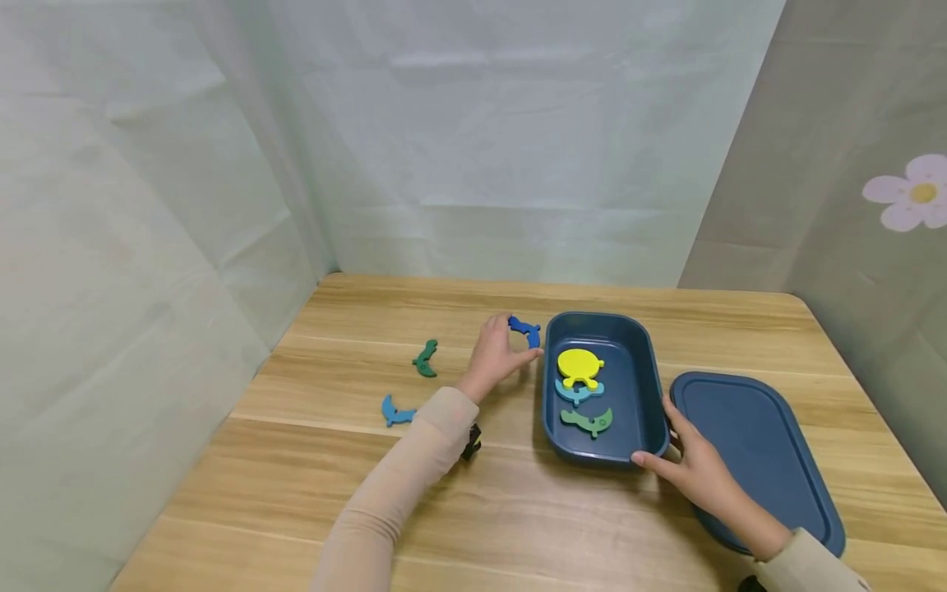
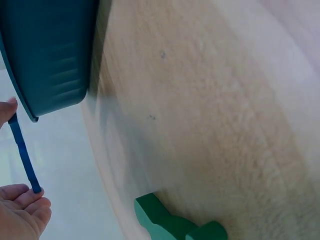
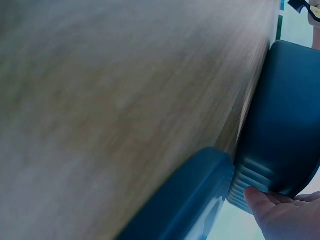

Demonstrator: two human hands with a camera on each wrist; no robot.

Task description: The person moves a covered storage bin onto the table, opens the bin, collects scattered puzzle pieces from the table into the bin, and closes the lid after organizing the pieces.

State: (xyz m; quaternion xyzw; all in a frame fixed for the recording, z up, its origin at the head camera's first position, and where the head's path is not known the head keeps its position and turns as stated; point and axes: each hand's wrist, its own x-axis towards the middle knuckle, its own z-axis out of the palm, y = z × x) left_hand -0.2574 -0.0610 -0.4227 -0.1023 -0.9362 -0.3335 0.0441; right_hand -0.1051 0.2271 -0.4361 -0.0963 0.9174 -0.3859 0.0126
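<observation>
i see the left arm stretched toward the bench's (image 1: 244, 493) far edge, the right arm angled in from the near right. the dark blue piece (image 1: 533, 330), flat, curved and notched, is beside the box's (image 1: 629, 403) far left corner; whether it's lifted, i can't quite judge. my left hand (image 1: 494, 353) pinches it, thumb and fingers spread; my right hand (image 1: 699, 473) grips the box's near right corner.

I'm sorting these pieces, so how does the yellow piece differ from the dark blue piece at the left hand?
The yellow piece has a broad, rounded body; the dark blue piece is a slim curve. The yellow piece lies inside the container, overlapping a light blue piece; the dark blue piece is outside, held by the left hand. Both have a small protruding knob.
</observation>
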